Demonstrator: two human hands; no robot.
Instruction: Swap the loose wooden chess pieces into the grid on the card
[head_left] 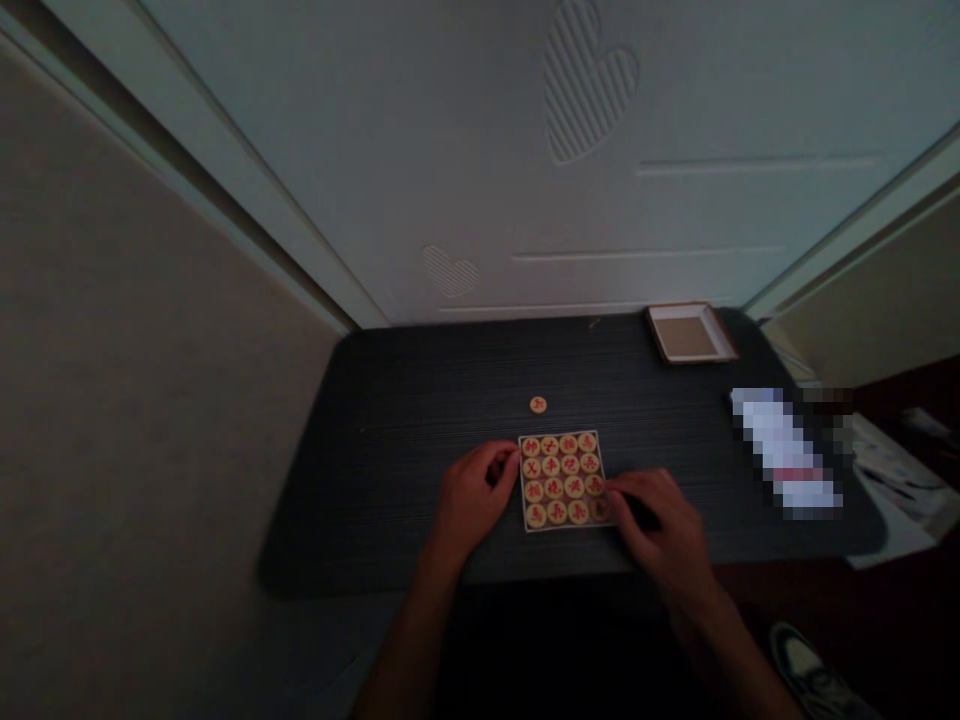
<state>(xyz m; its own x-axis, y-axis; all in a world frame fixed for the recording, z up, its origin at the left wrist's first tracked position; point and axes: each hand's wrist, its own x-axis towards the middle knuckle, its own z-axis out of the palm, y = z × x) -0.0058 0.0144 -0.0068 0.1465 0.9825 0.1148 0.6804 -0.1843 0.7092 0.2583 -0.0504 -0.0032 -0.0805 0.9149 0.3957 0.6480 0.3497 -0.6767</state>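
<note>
A shallow, light-rimmed box (561,433) lies on the dark table, filled with rows of round Chinese chess pieces (574,487) marked in red characters. My left hand (474,492) is curled at the box's left rim, thumb and fingertips closed on its upper part. At the opposite side, the fingers of my right hand (660,520) are bent together against the right rim, beside the lower pieces. The fingertips partly cover that edge and the corner piece is in shadow. One loose chess piece (538,405) rests on the table just beyond the box.
An open box lid (691,338) with a brown rim sits at the table's back right. A pixelated pale object (787,450) lies on the right side. The dark table (390,420) meets a white door (360,180) with heart reliefs. A shoe (806,665) shows below right.
</note>
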